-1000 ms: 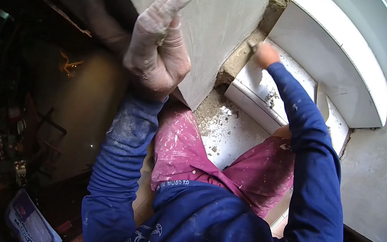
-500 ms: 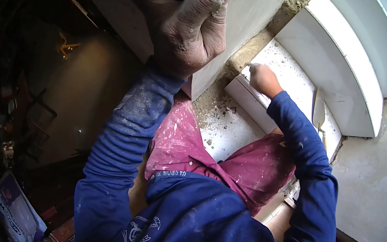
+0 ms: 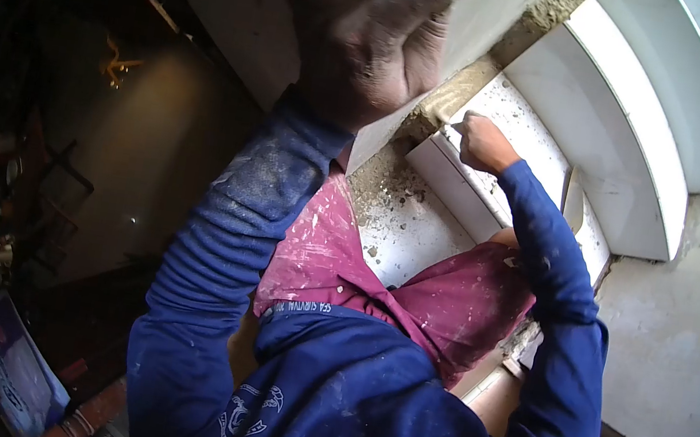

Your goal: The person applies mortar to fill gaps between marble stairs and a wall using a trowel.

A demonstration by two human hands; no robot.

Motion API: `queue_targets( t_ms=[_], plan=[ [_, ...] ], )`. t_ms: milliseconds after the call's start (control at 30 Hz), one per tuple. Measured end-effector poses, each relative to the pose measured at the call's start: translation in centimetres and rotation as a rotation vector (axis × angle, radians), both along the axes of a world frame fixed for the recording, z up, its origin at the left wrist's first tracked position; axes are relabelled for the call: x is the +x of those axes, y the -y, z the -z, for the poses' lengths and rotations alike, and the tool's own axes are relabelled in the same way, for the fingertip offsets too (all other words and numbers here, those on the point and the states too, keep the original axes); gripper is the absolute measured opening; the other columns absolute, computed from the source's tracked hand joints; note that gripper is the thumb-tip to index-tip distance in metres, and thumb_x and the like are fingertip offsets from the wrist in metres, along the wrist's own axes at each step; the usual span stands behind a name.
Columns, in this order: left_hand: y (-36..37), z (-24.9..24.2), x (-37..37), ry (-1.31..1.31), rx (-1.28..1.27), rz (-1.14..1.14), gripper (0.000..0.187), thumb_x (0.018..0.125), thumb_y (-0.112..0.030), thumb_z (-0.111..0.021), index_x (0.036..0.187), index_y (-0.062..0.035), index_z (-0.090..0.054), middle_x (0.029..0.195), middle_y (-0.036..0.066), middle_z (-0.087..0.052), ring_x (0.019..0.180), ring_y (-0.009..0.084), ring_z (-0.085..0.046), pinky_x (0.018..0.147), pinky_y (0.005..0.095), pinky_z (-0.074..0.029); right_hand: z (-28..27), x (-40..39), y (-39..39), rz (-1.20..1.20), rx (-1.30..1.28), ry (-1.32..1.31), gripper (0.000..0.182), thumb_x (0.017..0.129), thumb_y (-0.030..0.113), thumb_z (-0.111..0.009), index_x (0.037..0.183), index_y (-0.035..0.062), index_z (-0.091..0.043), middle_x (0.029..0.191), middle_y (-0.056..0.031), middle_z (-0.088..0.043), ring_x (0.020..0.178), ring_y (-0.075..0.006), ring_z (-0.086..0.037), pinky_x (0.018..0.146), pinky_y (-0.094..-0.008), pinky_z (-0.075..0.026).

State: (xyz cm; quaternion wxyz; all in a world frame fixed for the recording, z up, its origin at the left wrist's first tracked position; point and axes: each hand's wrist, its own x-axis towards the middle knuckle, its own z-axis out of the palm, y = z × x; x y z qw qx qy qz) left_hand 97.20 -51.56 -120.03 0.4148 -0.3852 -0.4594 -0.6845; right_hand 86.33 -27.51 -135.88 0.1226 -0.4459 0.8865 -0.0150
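My left hand (image 3: 383, 44), dusty and close to the camera, is raised at the top beside a grey wall edge (image 3: 475, 30). Its fingers are bent together; what they hold, if anything, is cut off or in shadow. My right hand (image 3: 486, 142) is closed at the corner of a white step (image 3: 521, 117), by a strip of rough mortar (image 3: 462, 91). Something small and pale may be at its fingertips, too small to name. Crumbs of mortar lie on that step and on the lower one (image 3: 406, 235).
White curved steps (image 3: 594, 137) rise at the upper right against a plastered wall (image 3: 673, 335). A trowel-like blade (image 3: 575, 205) stands by my right forearm. On the dark left side are a printed bag (image 3: 20, 369) and a yellow object (image 3: 116, 65).
The view has shifted slightly. My left hand appears a little further right and higher, and is more blurred. My right hand remains at the step corner, its wrist turned slightly.
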Motion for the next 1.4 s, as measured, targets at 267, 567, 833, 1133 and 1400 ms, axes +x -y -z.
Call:
queue_targets(
  t_ms=[267,567,833,1133,1400],
  plan=[
    [0.7,-2.0,1.2,-0.011,-0.264,-0.457,0.032,0.096,-0.004,-0.051,0.124,0.0111,-0.054,0.126,0.024,-0.059,0.122,0.0331,-0.054,0.109,0.0411,-0.037,-6.1,-8.9,-1.4,0.337,-0.153,-0.264,0.025,0.074,0.003,-0.054,0.089,0.0065,-0.074,0.085,-0.0236,-0.067,0.086,-0.0417,-0.066,0.079,-0.0467,-0.055],
    [0.9,-3.3,1.8,-0.056,-0.374,-0.714,0.027,0.094,0.006,-0.050,0.120,0.0062,-0.060,0.119,0.018,-0.065,0.113,0.0270,-0.062,0.101,0.0342,-0.046,-4.0,0.6,5.0,-0.003,0.066,-0.054,0.014,0.071,0.000,-0.056,0.081,-0.0075,-0.061,0.086,-0.0313,-0.065,0.083,-0.0456,-0.066,0.076,-0.0493,-0.055],
    [0.4,-4.3,3.0,-0.003,-0.423,-0.861,0.034,0.088,0.012,-0.053,0.117,-0.0007,-0.066,0.118,0.012,-0.067,0.120,0.0256,-0.056,0.103,0.0330,-0.045,-2.7,6.3,2.4,0.177,-0.242,-0.074,0.011,0.073,0.003,-0.056,0.078,-0.0018,-0.064,0.078,-0.0262,-0.065,0.076,-0.0421,-0.065,0.070,-0.0490,-0.052],
    [-2.3,-4.2,3.7,0.120,-0.361,-1.119,0.028,0.093,0.003,-0.056,0.120,-0.0020,-0.063,0.125,0.017,-0.061,0.125,0.0339,-0.050,0.102,0.0392,-0.045,-5.1,6.9,-18.9,0.757,-0.619,-0.277,0.015,0.080,0.009,-0.064,0.091,0.0046,-0.074,0.088,-0.0211,-0.068,0.084,-0.0369,-0.067,0.076,-0.0420,-0.053],
    [-12.1,10.3,2.6,0.646,-0.677,-0.476,0.031,0.089,-0.007,-0.054,0.117,0.0037,-0.062,0.127,0.025,-0.057,0.124,0.0436,-0.050,0.108,0.0447,-0.038,-1.0,11.9,-28.8,0.983,-0.453,-0.585,0.035,0.083,0.025,-0.065,0.111,0.0043,-0.069,0.104,-0.0225,-0.066,0.100,-0.0405,-0.061,0.090,-0.0493,-0.047]
  ],
)
